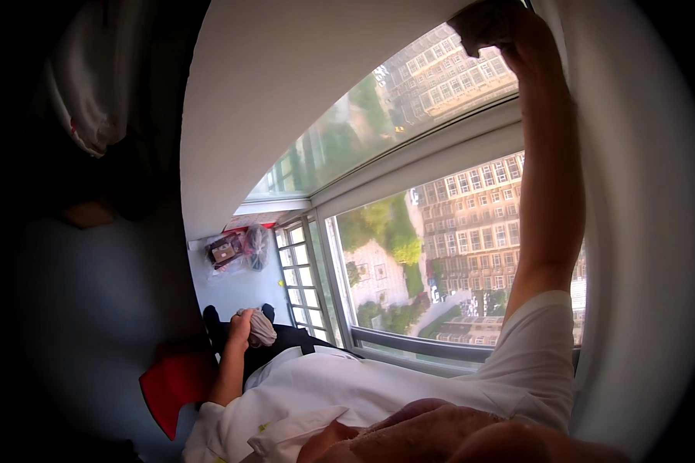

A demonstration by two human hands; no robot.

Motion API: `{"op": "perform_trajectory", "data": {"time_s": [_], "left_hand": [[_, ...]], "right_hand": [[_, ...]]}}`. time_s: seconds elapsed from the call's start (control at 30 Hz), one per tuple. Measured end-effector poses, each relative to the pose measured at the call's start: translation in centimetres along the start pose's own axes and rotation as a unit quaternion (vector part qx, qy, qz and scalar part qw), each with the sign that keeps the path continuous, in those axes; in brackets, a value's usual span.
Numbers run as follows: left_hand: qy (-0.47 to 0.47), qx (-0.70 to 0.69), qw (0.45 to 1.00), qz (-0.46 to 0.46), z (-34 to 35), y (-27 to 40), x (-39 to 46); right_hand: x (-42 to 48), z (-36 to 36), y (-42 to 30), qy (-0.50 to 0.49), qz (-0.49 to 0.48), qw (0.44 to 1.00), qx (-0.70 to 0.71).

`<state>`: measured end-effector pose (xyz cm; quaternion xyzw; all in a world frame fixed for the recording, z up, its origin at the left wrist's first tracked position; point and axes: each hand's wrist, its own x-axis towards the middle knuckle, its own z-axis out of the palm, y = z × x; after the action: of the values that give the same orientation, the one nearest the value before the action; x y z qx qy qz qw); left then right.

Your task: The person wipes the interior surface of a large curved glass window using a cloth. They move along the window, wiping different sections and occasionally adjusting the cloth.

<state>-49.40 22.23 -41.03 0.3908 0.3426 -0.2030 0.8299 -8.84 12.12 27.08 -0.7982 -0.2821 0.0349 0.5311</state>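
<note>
My right arm reaches up along the window, and my right hand [524, 40] grips a dark cloth [480, 29] at the upper window pane [347, 121]. The hand is partly in shadow at the picture's top edge, and whether the cloth touches the glass is hard to tell. Lower down on the left, my left hand [241, 327] holds a bunched grey cloth [262, 329] in front of my dark trousers. A pale window frame bar [423, 153] separates the upper pane from a larger lower pane [405, 254].
Clear plastic bags with things inside [226, 252] lie on the pale floor [231, 295] beyond my feet. A barred window section [300, 269] stands beside them. Near my left arm is a red object [174, 385], its kind unclear. A white surface [266, 87] borders the upper pane.
</note>
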Motion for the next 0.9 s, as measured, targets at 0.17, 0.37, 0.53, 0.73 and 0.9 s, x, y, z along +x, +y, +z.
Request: {"op": "perform_trajectory", "data": {"time_s": [0.17, 0.37, 0.53, 0.73, 0.9], "left_hand": [[-0.011, 0.002, 1.0, -0.019, 0.2, -1.0, 0.7], [0.004, 0.019, 1.0, -0.013, 0.7, -2.3, 0.4], [0.028, 0.017, 0.999, -0.039, 0.7, -2.9, 0.6], [0.069, -0.001, 0.996, -0.049, -1.7, -3.9, 0.9], [0.034, 0.018, 0.998, -0.05, 1.0, -5.0, 1.2]], "right_hand": [[1.4, -0.2, -1.0, 0.035, -0.033, 0.997, 0.063], [1.4, 0.8, -2.2, -0.021, 0.017, 0.96, 0.278], [1.9, -0.3, -0.3, -0.062, -0.094, 0.952, 0.285], [0.5, 5.4, 3.3, 0.222, -0.405, 0.872, -0.163], [1.4, -0.4, 3.5, 0.141, -0.624, 0.65, -0.41]]}}
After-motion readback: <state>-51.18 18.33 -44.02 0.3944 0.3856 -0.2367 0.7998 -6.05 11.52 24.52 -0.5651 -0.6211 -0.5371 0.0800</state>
